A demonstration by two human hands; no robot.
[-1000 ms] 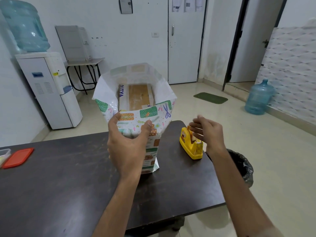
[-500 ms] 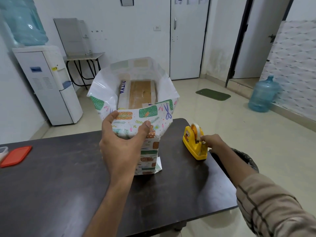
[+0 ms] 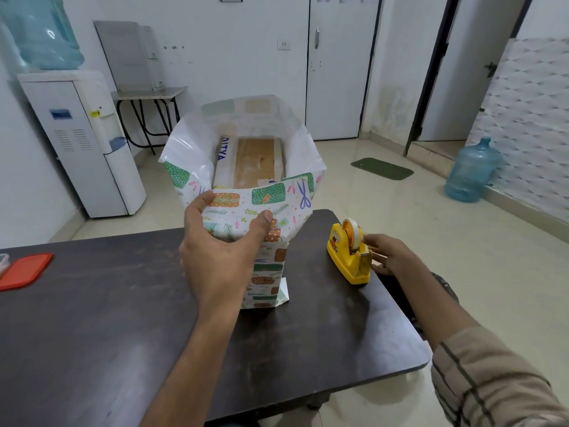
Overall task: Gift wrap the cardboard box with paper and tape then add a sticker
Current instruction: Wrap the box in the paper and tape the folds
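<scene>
Cardboard box (image 3: 254,160): upright on worktop (image 3: 92,303) centre, long axis vertical, top end up inside paper (image 3: 271,204) sleeve.
Left hand (image 3: 215,257): grasping paper, near face.
Right hand (image 3: 389,254): at tape dispenser (image 3: 349,257); grasp unclear.

The wrapping paper (image 3: 271,198) in the left hand (image 3: 218,257) is thin and smooth, printed outside, white with a soft sheen inside. Beyond that hand the cardboard box (image 3: 254,161) looks matt brown. At the right hand (image 3: 389,255), the tape dispenser (image 3: 345,257) is glossy yellow plastic. Beneath both hands the table (image 3: 92,303) is dark, smooth and faintly scuffed.
</scene>
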